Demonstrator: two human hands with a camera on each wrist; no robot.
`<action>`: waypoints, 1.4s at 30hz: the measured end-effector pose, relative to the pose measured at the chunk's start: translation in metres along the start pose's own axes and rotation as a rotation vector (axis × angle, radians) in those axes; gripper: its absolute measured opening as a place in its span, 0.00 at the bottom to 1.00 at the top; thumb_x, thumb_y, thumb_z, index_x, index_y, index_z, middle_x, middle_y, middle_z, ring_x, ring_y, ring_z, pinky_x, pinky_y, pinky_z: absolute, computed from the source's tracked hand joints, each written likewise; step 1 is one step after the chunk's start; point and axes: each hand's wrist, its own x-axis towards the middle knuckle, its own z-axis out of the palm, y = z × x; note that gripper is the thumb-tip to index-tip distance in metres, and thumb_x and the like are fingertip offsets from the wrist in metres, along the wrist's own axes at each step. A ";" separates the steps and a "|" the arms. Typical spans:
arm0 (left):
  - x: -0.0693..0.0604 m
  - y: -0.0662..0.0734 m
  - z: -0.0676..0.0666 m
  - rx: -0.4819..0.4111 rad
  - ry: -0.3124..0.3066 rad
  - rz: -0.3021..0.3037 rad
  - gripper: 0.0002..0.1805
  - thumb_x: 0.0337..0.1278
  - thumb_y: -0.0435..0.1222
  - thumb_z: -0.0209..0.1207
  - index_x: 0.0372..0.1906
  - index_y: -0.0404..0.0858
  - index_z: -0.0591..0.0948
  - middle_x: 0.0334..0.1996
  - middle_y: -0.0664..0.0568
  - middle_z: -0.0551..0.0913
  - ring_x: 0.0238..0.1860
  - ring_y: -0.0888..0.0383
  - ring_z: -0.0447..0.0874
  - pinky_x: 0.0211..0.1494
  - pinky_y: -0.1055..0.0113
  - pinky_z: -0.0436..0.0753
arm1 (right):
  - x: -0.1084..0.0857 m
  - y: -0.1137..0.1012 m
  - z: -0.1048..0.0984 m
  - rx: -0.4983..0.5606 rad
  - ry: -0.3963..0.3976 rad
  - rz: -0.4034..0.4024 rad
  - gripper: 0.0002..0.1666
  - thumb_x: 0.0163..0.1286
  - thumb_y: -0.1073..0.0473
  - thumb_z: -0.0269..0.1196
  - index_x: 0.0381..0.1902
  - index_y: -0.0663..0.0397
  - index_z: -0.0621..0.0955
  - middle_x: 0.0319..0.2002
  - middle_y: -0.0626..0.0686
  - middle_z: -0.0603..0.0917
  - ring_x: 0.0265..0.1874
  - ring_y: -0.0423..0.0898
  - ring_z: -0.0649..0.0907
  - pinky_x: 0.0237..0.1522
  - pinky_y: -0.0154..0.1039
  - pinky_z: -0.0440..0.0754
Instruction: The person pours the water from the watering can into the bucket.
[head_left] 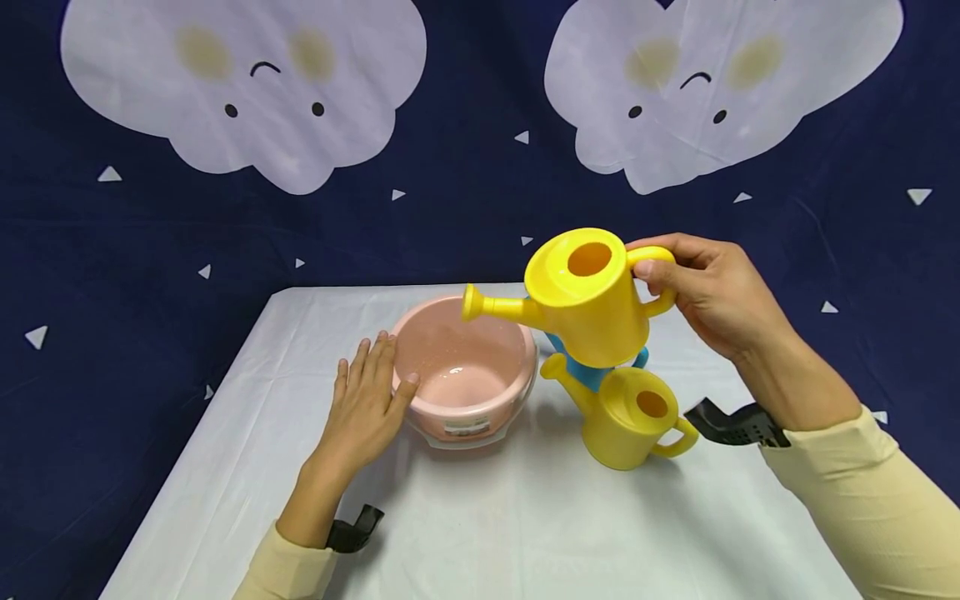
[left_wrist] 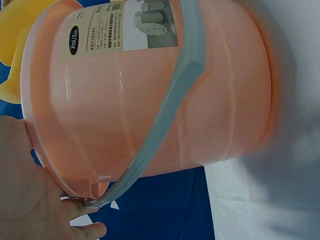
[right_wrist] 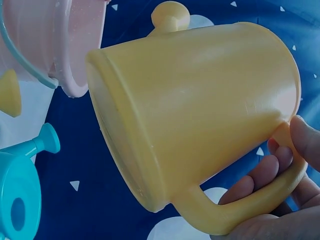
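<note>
A yellow watering can (head_left: 611, 317) is held up over the table by its handle, which my right hand (head_left: 716, 287) grips with curled fingers. Its spout points left, above the right side of a pink bucket (head_left: 465, 410). My left hand (head_left: 367, 408) touches the bucket's left rim with its fingers extended. In the left wrist view, the bucket's grey handle (left_wrist: 170, 115) hangs across its labelled side. Below the raised can, a second yellow watering can (head_left: 618, 429) stands on the table. A blue watering can (right_wrist: 25, 185) is behind, partly hidden in the head view.
A white cloth (head_left: 480, 533) covers the table. Behind it hangs a dark blue backdrop (head_left: 465, 125) with cloud faces and small white triangles. Black wrist mounts (head_left: 738, 423) sit at both sleeve cuffs.
</note>
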 end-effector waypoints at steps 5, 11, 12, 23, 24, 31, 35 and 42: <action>0.000 0.001 0.001 -0.007 0.000 -0.001 0.37 0.70 0.56 0.35 0.75 0.41 0.47 0.76 0.45 0.46 0.77 0.44 0.36 0.74 0.39 0.37 | 0.003 -0.001 -0.001 -0.024 -0.021 -0.015 0.13 0.64 0.67 0.61 0.47 0.65 0.82 0.39 0.48 0.87 0.39 0.44 0.78 0.39 0.30 0.76; -0.001 0.001 0.001 -0.004 0.004 -0.002 0.37 0.70 0.56 0.35 0.75 0.41 0.48 0.76 0.46 0.46 0.77 0.44 0.36 0.74 0.39 0.36 | 0.007 -0.003 -0.001 -0.047 -0.034 -0.024 0.14 0.64 0.67 0.61 0.47 0.69 0.80 0.38 0.49 0.86 0.39 0.46 0.77 0.37 0.29 0.77; -0.001 0.001 0.001 -0.003 0.006 -0.001 0.37 0.70 0.56 0.36 0.75 0.41 0.48 0.76 0.46 0.46 0.77 0.44 0.36 0.74 0.39 0.37 | 0.008 -0.003 -0.001 -0.048 -0.034 -0.022 0.15 0.64 0.66 0.61 0.47 0.69 0.80 0.38 0.49 0.86 0.39 0.46 0.77 0.37 0.29 0.77; 0.000 0.001 0.001 -0.001 0.008 -0.006 0.37 0.70 0.57 0.35 0.75 0.41 0.48 0.76 0.46 0.46 0.77 0.45 0.36 0.74 0.39 0.36 | 0.012 -0.004 0.001 -0.094 -0.015 -0.022 0.14 0.62 0.65 0.64 0.46 0.67 0.81 0.33 0.49 0.85 0.34 0.45 0.76 0.34 0.30 0.76; 0.000 0.001 0.001 -0.001 0.008 -0.007 0.37 0.70 0.57 0.35 0.75 0.41 0.48 0.76 0.46 0.46 0.77 0.45 0.36 0.74 0.39 0.36 | 0.012 -0.004 0.001 -0.096 -0.014 -0.019 0.14 0.62 0.65 0.64 0.46 0.66 0.82 0.33 0.49 0.85 0.33 0.45 0.77 0.34 0.30 0.76; 0.000 0.000 0.002 -0.005 0.005 -0.009 0.36 0.70 0.55 0.37 0.75 0.41 0.48 0.76 0.46 0.46 0.77 0.45 0.37 0.74 0.39 0.36 | 0.015 -0.005 0.002 -0.129 -0.012 -0.007 0.13 0.62 0.65 0.64 0.45 0.62 0.83 0.34 0.48 0.87 0.34 0.44 0.80 0.34 0.31 0.77; 0.000 0.001 0.002 -0.009 0.003 -0.009 0.37 0.70 0.55 0.36 0.75 0.41 0.47 0.76 0.46 0.46 0.77 0.45 0.36 0.74 0.39 0.36 | 0.016 -0.006 0.002 -0.174 -0.008 -0.001 0.14 0.61 0.63 0.65 0.46 0.61 0.83 0.34 0.48 0.87 0.34 0.45 0.80 0.34 0.31 0.78; 0.000 0.001 0.001 -0.008 0.002 -0.006 0.37 0.70 0.57 0.34 0.75 0.41 0.47 0.76 0.45 0.46 0.77 0.44 0.36 0.74 0.39 0.36 | 0.020 -0.009 0.005 -0.254 -0.007 0.019 0.15 0.61 0.61 0.66 0.47 0.59 0.83 0.36 0.46 0.87 0.35 0.45 0.81 0.36 0.31 0.79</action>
